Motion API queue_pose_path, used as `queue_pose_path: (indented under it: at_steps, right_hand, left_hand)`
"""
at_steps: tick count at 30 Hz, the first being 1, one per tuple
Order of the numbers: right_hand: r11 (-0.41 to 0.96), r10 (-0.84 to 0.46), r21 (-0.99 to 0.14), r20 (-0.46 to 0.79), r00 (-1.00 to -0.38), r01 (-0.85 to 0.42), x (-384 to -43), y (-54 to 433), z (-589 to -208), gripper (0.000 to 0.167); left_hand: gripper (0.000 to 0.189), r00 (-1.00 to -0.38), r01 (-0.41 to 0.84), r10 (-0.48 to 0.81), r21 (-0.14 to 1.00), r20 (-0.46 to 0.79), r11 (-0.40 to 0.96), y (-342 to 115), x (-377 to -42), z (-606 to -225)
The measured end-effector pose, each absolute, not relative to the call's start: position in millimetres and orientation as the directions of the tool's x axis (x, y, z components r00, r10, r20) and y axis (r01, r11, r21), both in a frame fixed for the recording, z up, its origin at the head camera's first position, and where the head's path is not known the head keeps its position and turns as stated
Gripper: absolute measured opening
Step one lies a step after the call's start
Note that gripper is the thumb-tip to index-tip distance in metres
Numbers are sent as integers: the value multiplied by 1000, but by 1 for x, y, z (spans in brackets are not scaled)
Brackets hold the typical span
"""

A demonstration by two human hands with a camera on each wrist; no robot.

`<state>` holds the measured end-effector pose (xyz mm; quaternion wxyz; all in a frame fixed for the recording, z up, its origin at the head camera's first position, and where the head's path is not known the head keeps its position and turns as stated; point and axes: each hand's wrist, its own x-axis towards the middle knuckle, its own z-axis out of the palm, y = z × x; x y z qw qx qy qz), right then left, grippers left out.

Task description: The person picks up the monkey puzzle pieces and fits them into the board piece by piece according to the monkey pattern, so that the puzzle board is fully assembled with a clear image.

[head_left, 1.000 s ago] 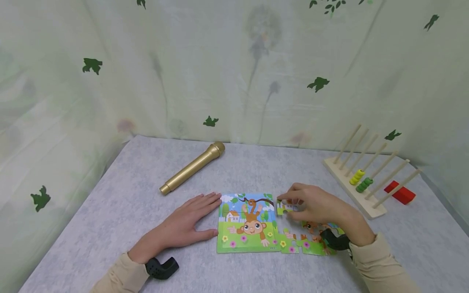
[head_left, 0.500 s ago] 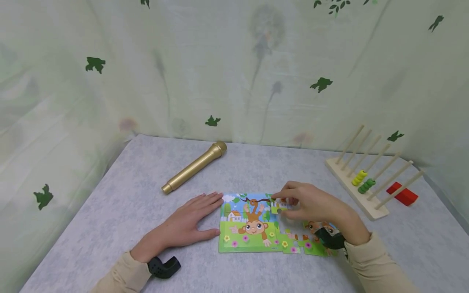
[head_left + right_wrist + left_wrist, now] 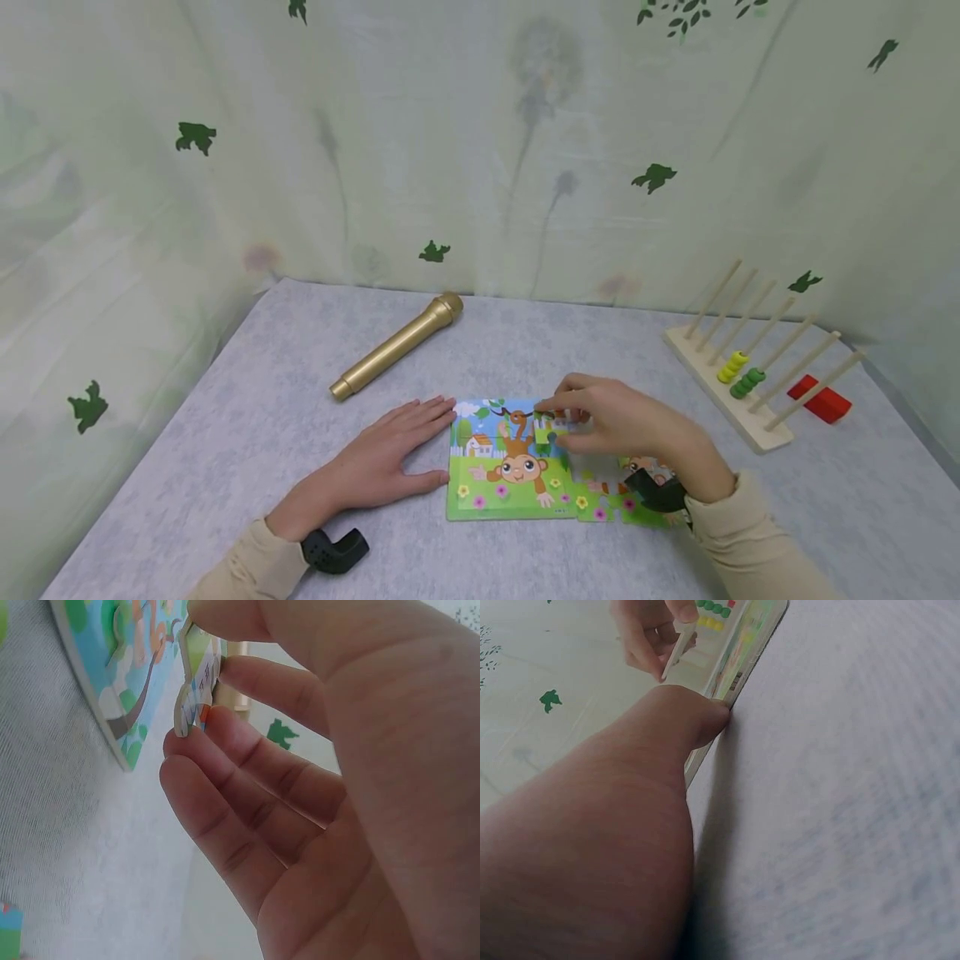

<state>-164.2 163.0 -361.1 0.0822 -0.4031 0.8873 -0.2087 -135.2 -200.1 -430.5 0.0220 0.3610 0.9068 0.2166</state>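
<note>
A square puzzle board point(image 3: 495, 490) with a monkey, a small house and flowers lies on the table in the head view. Flat beside its left edge rests my left hand point(image 3: 384, 460), fingers straight and fingertips at the edge; the left wrist view shows the thumb point(image 3: 706, 724) against the board's side. My right hand point(image 3: 633, 417) pinches a jigsaw piece point(image 3: 545, 430) between thumb and fingers, over the board's upper right part. In the right wrist view this piece point(image 3: 201, 688) is tilted, with fence and grass on it. Several loose jigsaw pieces point(image 3: 597, 507) lie right of the board, partly hidden by the right wrist.
A gold toy microphone point(image 3: 396, 348) lies at the back left. On the right stands a wooden peg rack point(image 3: 697, 365) with yellow beads point(image 3: 732, 367) and green beads point(image 3: 747, 383). Behind it lies a red block point(image 3: 825, 404). A leaf-patterned curtain point(image 3: 480, 150) hangs behind the table.
My right hand has moved left with the jigsaw piece, from beside the board's right edge to over its upper right part. The left hand has stayed at the left edge.
</note>
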Motion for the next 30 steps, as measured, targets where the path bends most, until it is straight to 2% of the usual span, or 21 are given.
queue_pose_path:
  at_steps: [8,19,23,30]
  right_hand:
    - [576,-767,-409,29,-641,-708,-165,149,-359,39]
    - [565,-789,-368,22,-614,-738,-165,131,-354,41]
    - [547,-795,-379,43,-605,-746,-165,125,-354,40]
    - [550,-777,-424,55,-626,-720,-161,112,-360,41]
  left_hand:
    - [82,-750,623,656,430,89,653,-201,-135,-431]
    - [79,-734,645,672,417,103,640,-201,-135,-430]
    - [79,-734,645,672,412,100,643,-201,-136,-429]
    - [79,-733,646,673,415,102,641,-200,-135,-429]
